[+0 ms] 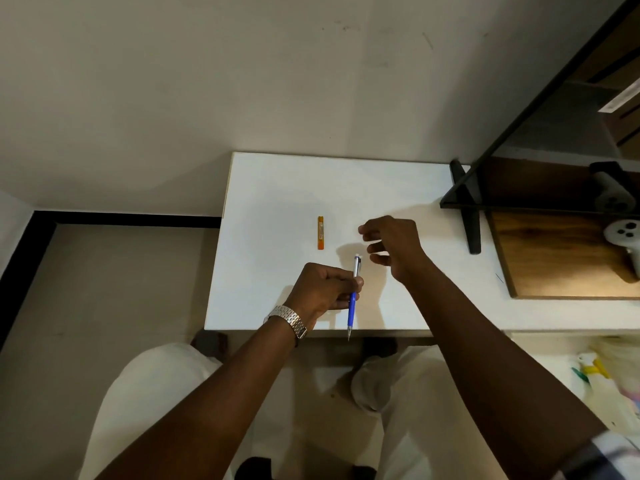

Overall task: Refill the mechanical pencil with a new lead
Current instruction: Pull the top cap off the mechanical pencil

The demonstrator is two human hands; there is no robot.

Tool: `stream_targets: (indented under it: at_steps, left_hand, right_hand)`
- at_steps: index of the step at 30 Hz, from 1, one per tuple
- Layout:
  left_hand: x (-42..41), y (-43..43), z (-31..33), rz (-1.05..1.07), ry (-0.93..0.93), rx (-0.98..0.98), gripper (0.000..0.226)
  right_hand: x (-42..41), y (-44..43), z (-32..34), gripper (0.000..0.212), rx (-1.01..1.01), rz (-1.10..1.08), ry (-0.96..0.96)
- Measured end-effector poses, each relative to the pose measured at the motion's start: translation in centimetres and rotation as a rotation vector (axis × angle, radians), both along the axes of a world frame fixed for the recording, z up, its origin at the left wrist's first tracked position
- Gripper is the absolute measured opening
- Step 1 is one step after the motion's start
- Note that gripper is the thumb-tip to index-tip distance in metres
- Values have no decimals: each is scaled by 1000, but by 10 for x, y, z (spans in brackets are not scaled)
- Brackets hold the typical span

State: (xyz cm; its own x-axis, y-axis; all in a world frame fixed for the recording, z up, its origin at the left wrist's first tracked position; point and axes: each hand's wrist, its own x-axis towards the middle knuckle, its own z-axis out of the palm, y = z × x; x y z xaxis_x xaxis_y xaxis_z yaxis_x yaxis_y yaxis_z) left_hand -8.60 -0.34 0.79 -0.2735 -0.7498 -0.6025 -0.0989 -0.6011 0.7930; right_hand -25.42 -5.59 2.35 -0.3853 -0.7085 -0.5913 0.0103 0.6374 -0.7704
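My left hand (327,287), with a metal watch on its wrist, grips a blue mechanical pencil (353,299) around the middle. The pencil stands nearly upright, its tip pointing toward me past the table's front edge and its white top end up. My right hand (394,245) hovers just right of and beyond the pencil's top, fingers curled and apart; I see nothing in them. An orange lead case (321,233) lies flat on the white table (277,188), left of the right hand and beyond the left hand.
A black monitor stand foot (469,209) and a dark screen edge rise at the table's right. Beyond them lies a wooden board (554,258) with a white game controller (623,233). My knees are below the table's front edge.
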Motion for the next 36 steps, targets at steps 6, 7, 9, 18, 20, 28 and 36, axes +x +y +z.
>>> stream_targets:
  at_steps: [6,7,9,18,20,28,36]
  left_hand:
    - [5,15,-12,4,24,59,27]
    - [6,17,-13,5,27,64,28]
    - [8,18,-14,9,25,71,28]
    - [9,13,-13,16,20,54,27]
    - [8,12,-11,29,29,54,28]
    - [-1,6,-9,56,-34,-9,25]
    - [-9,-4,-17,84,-156,-161,31]
  right_hand:
    - [-16,-36,-21,14,92,216,382]
    - [-16,-40,-22,14,113,278,452]
    - [-14,-45,-23,14,147,377,567]
    - [-14,-50,-23,21,169,463,655]
    - [-18,-46,-21,23,124,365,529]
    - [2,36,-13,25,55,372,46]
    - [6,21,-19,24,-120,164,16]
